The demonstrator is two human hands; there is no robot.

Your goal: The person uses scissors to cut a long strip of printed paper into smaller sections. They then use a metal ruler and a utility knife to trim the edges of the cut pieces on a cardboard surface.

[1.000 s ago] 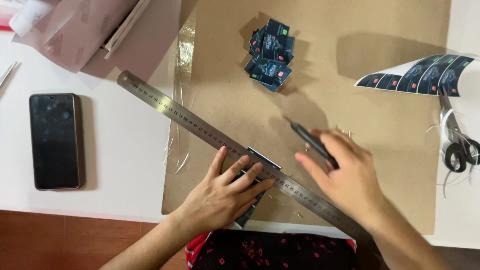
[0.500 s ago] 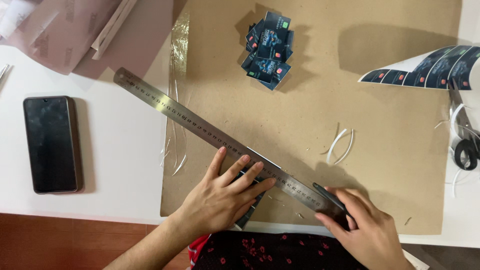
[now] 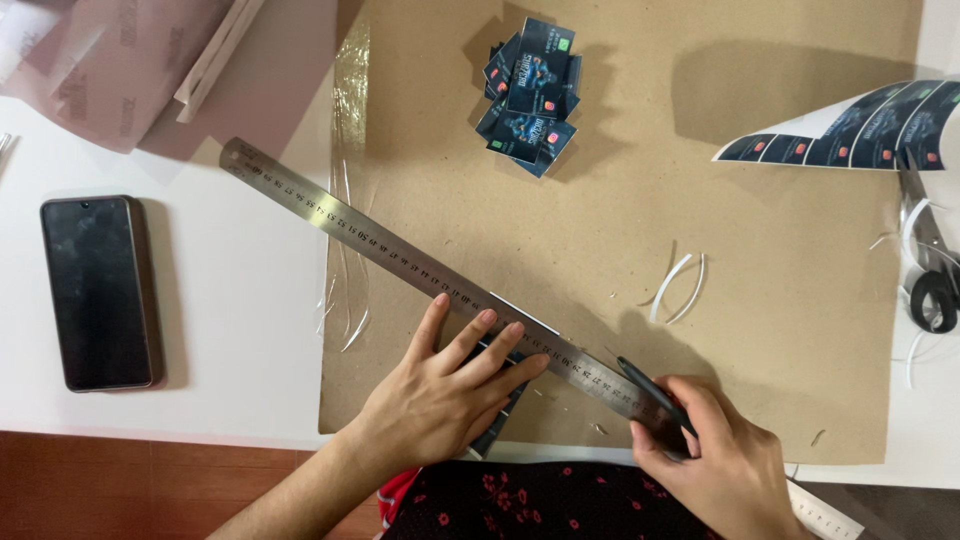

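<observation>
Now my right hand point(image 3: 720, 455) sits low at the near edge of the brown cardboard sheet point(image 3: 760, 330), closed around a dark-handled craft knife point(image 3: 650, 392) whose tip rests against the steel ruler point(image 3: 420, 262). A second ago that hand was farther up the ruler, and half a second ago it had come down close to where it is now, so I judge the blade has run the length of one cut and is at the end of the stroke. My left hand point(image 3: 445, 395) is as it was, fingers spread flat and pressing the ruler down, not gripping anything. Under that palm and the ruler lies the dark printed sheet point(image 3: 500, 405) being trimmed; only a narrow dark part with a pale edge shows, so I cannot tell whether the strip has come free.

Farther out, thin white offcut slivers point(image 3: 680, 288) curl on the cardboard. To the left a black phone point(image 3: 97, 292) lies face up on the white table point(image 3: 230, 330). Beyond, a small heap of cut dark cards point(image 3: 530, 95) sits near the far edge, an uncut strip of the same prints point(image 3: 850, 125) curls at the right, and scissors point(image 3: 935, 285) rest beside it.
</observation>
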